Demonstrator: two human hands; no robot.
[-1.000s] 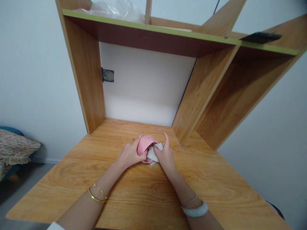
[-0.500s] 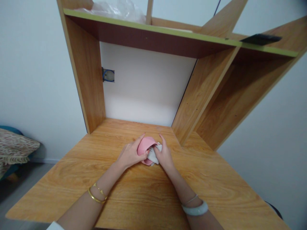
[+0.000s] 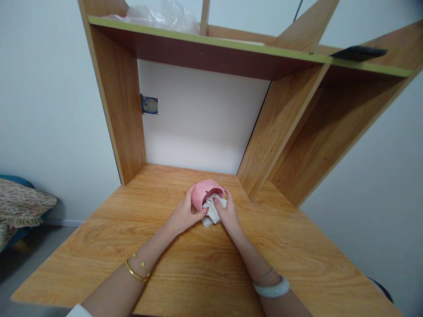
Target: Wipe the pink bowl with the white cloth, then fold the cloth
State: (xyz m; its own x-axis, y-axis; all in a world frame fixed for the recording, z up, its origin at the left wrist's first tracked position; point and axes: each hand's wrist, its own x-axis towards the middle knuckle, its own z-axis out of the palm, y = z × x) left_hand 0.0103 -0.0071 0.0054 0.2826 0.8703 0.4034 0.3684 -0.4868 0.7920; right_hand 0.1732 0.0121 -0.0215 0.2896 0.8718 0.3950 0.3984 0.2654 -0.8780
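Observation:
A pink hollow container (image 3: pixel 205 190), like a small pot or cup, is tipped so its opening faces me, above the middle of the wooden desk. My left hand (image 3: pixel 185 213) grips its left side, with the thumb at the lower rim. A pale grey-white cloth (image 3: pixel 212 212) is bunched partly inside the opening and hangs out below it. Pressing the cloth at the right rim is my right hand (image 3: pixel 228 213), its thumb on the cloth and its fingers behind the container's right side. The far side of the container is hidden.
Around the wooden desktop (image 3: pixel 185 268) rise a shelf unit's upright panels (image 3: pixel 115 101). A crumpled plastic bag (image 3: pixel 161 17) and a dark flat object (image 3: pixel 358 53) lie on the upper shelf. A wall opening with a socket box (image 3: pixel 150 105) shows at the back left.
The pink container has turned so its opening faces me more fully. More of the cloth shows, and my right fingers have closed in against the container's right side.

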